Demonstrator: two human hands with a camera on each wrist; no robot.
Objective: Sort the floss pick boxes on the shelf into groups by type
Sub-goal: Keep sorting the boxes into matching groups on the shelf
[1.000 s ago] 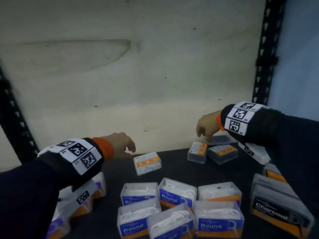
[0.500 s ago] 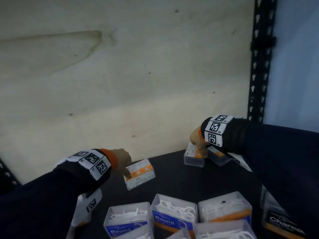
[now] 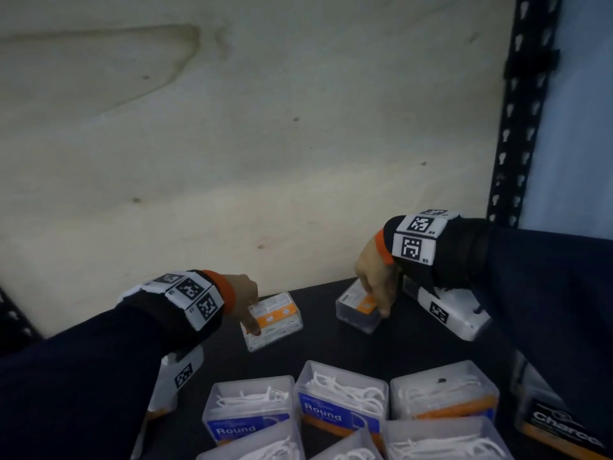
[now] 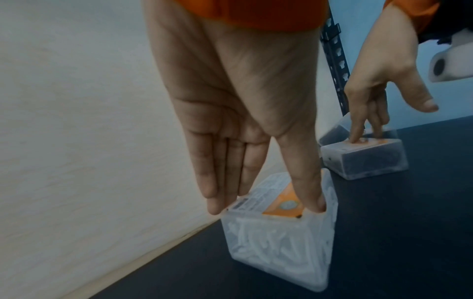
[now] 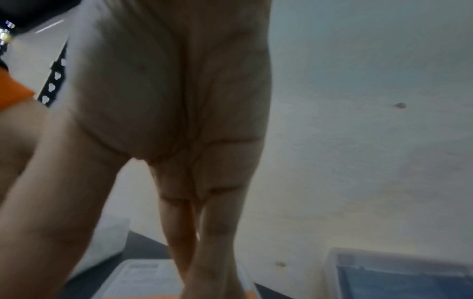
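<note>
Low in the head view, on the dark shelf, the left hand reaches down onto a clear box of white picks with an orange label, left of centre; its thumb lies on the box's near corner. Right of centre, the right hand presses straight fingers onto the top of a dark-filled box. Along the bottom edge stand clear boxes marked "Round", and at the lower right a box marked "Charcoal".

From the left wrist, the left hand fills the upper centre; its thumb and fingers pinch opposite edges of the white-pick box, so this grip is closed on it. At right, the right hand rests two extended fingers on the dark box, thumb spread free: an open grip.

From the right wrist, the right hand fills the frame, blurred, fingers pointing down at an orange-edged label at the bottom edge. Another dark box sits lower right.
</note>
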